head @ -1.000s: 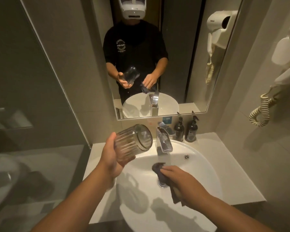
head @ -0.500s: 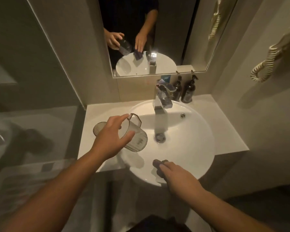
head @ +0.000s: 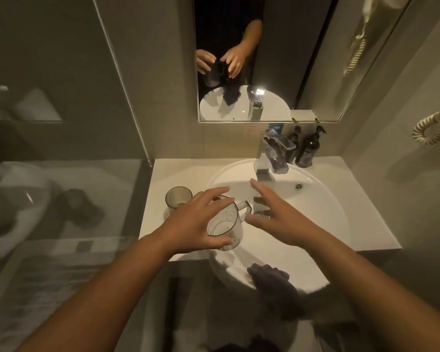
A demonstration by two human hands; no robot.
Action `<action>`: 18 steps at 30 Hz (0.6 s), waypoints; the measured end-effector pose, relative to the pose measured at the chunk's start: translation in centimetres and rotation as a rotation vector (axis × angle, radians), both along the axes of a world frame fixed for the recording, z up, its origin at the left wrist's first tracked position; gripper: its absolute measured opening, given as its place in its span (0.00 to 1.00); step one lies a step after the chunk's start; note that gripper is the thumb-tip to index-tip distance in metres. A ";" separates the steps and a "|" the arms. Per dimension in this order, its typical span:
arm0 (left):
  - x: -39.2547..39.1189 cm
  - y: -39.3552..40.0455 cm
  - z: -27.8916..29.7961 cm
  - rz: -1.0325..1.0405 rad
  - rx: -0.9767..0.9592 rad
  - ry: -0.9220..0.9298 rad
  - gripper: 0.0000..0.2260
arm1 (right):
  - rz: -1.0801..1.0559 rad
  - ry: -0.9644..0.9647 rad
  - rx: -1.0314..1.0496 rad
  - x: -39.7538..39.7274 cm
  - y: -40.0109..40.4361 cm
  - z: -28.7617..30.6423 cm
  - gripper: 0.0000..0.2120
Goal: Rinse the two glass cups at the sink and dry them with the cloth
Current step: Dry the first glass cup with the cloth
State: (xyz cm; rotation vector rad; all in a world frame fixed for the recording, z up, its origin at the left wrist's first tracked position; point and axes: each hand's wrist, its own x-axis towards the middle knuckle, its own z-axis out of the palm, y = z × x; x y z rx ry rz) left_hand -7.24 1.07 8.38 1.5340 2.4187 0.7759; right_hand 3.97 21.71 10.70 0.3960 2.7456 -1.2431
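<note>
Over sink (head: 323, 199), mug (head: 225, 226) tilts (mouth camera-ward).

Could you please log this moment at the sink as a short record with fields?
left hand: grip on the handled cup, held over the basin's left rim
right hand: open, empty, over the basin, reaching toward the cup
ribbed cup: upright on the counter, left of the basin
cloth: draped over the basin's near rim
faucet: no water visible
bottles: two, dark, behind the faucet
</note>
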 end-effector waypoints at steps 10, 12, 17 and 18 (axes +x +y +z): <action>-4.9 -0.9 1.5 0.381 0.097 -0.223 0.53 | 0.073 0.115 -0.290 -7.8 0.5 -0.4 0.03; -6.8 -0.6 1.7 0.505 0.193 -0.414 0.52 | 0.032 0.165 -0.368 -10.3 0.3 -0.8 0.04; -13.5 1.0 1.1 0.604 0.263 -0.439 0.35 | 0.029 0.192 -0.369 -19.0 1.1 -1.8 0.06; -15.0 1.3 0.8 0.619 0.271 -0.444 0.33 | 0.044 0.173 -0.368 -20.9 1.3 -2.1 0.05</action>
